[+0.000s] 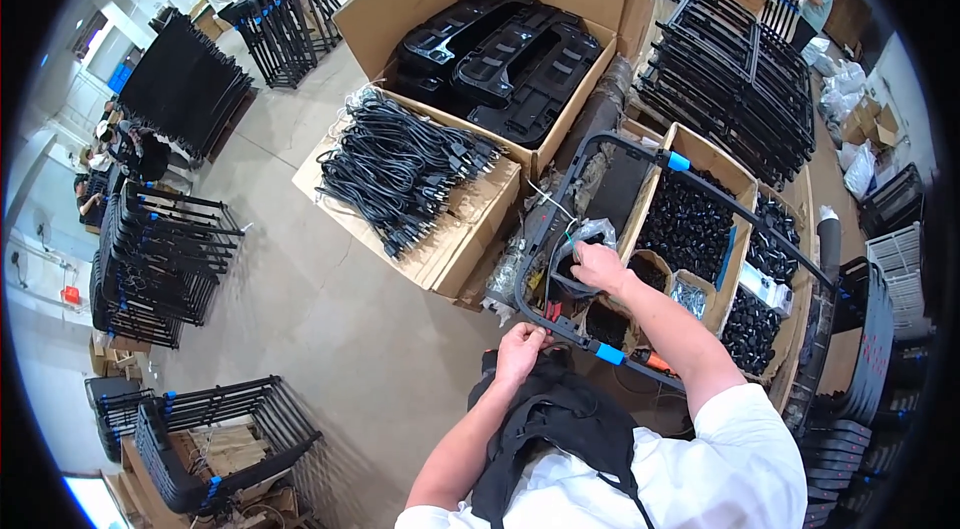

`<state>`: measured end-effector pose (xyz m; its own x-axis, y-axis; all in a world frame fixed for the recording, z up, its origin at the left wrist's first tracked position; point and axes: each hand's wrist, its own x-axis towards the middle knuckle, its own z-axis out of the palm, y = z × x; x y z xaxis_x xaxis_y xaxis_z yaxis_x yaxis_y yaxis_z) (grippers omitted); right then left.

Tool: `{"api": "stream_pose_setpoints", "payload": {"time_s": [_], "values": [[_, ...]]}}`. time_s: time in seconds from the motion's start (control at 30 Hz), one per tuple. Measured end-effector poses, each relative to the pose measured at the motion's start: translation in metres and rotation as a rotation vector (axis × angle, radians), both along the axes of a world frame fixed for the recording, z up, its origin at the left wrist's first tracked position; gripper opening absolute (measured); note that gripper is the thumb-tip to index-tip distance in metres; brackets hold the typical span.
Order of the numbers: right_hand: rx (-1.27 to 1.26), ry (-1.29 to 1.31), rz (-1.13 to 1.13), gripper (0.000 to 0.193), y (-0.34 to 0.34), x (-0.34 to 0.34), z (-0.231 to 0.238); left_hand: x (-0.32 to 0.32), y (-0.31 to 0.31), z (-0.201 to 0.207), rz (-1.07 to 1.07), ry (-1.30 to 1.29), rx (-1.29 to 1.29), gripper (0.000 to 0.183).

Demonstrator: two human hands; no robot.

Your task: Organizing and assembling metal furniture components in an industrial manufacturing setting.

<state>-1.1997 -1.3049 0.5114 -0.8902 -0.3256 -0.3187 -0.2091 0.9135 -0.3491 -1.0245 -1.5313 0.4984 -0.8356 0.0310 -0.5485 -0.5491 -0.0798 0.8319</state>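
Observation:
A black tubular frame [527, 264] with rounded corners and blue bands lies across the workbench in front of me. My left hand [520, 353] is closed at the near left corner of this frame, thumb and fingers pinched on its tube. Inside the frame's outline, my right hand [598, 269] reaches down into a small bin lined with a clear plastic bag [597, 229]. Its fingers are curled together, and whatever they hold is hidden. Beside the bin lies a small red-handled tool [553, 312]. Next to it sits a container of small dark parts [606, 325].
Boxes of black plastic parts [685, 229] and a tray of small metal pieces [688, 297] stand to the right. Bundled black cables [400, 164] lie on a carton at the left. Behind is a large carton [400, 4] of black moulded panels. Stacked frames [735, 79] stand farther right.

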Motion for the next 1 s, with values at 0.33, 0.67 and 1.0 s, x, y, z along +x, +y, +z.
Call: {"api": "stream_pose_setpoints", "payload": {"time_s": [0.33,0.67,1.0], "values": [[-0.747,-0.048,-0.542,0.020,0.032,0.052,0.054,-0.008,-0.008,0.001,-0.027,0.017,0.074,0.015],[-1.295,-0.489,-0.867,0.027,-0.012,0.230,0.106,-0.032,-0.033,0.000,-0.210,-0.111,0.139,0.016],[-1.645,-0.550,-1.458,0.020,-0.106,0.233,-0.015,-0.053,-0.048,-0.001,-0.397,-0.245,0.105,0.022]]}}
